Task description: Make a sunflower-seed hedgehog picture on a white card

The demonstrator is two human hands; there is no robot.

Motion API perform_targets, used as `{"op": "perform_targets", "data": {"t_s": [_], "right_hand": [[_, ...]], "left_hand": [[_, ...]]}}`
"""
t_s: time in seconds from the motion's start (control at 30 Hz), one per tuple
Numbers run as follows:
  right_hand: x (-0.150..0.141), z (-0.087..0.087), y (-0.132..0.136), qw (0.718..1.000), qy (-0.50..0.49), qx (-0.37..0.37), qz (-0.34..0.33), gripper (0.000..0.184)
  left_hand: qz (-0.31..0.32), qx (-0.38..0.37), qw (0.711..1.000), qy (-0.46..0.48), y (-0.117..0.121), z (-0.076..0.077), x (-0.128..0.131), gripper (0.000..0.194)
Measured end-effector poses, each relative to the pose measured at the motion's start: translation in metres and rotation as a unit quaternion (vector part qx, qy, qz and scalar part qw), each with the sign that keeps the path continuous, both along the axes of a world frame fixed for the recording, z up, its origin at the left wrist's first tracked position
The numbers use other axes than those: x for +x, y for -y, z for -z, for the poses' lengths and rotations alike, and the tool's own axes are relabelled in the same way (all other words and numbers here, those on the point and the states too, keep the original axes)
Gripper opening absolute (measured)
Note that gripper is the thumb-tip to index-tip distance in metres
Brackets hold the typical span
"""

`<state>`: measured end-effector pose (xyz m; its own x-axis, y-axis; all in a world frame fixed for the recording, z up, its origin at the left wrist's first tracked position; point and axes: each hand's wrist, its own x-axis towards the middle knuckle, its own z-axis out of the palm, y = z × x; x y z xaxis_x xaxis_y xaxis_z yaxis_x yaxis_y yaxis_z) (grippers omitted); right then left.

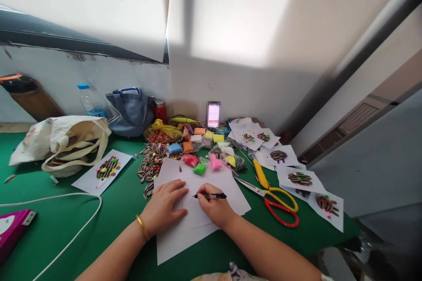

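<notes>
My right hand [212, 206] grips a black pen [216, 196], its tip on the white paper [178, 241] near a short faint line. Flat on the sheet's left side rests my left hand [166, 206], fingers spread, a gold bangle on the wrist. More sheets lie under the top one. One sunflower seed [180, 168] sits near the top of the paper. Beyond the sheet are bags of coloured clay, including green [199, 167], pink [216, 162] and red [190, 160]. A heap of striped sunflower seeds [151, 162] lies to the left.
Scissors [280, 204] with red and yellow handles and a yellow cutter [261, 174] lie right. Seed-decorated sheets [300, 179] line the right edge; another picture [108, 170] lies left. A cloth bag [75, 134], blue bag [130, 112], bottle [90, 101] and phone [213, 114] stand behind. A white cable [82, 224] crosses left.
</notes>
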<state>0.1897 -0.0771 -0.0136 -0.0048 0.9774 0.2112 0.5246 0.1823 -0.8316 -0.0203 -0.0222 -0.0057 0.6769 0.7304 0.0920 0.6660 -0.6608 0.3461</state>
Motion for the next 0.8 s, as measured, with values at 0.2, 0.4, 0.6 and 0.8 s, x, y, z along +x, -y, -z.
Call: {"op": "perform_targets", "data": {"t_s": [0.2,0.4,0.6,0.8], "right_hand": [[-0.0008,-0.0024,0.0003,1.000,0.010,-0.002,0.003,0.010],[-0.0012,-0.0023,0.0003,1.000,0.004,-0.008,0.001,0.010],[-0.0008,-0.0018,0.0007,1.000,-0.003,-0.002,-0.007,0.011],[-0.0010,-0.0025,0.0012,1.000,-0.005,-0.004,-0.009,0.011]], "left_hand": [[-0.001,-0.004,1.000,0.000,0.0001,-0.0021,0.0001,0.056],[-0.001,-0.002,1.000,0.003,0.0003,-0.0019,0.0001,0.056],[0.002,-0.002,1.000,0.008,0.0008,-0.0018,-0.0005,0.056],[-0.001,-0.007,1.000,0.008,0.0015,-0.0037,0.0002,0.056]]}}
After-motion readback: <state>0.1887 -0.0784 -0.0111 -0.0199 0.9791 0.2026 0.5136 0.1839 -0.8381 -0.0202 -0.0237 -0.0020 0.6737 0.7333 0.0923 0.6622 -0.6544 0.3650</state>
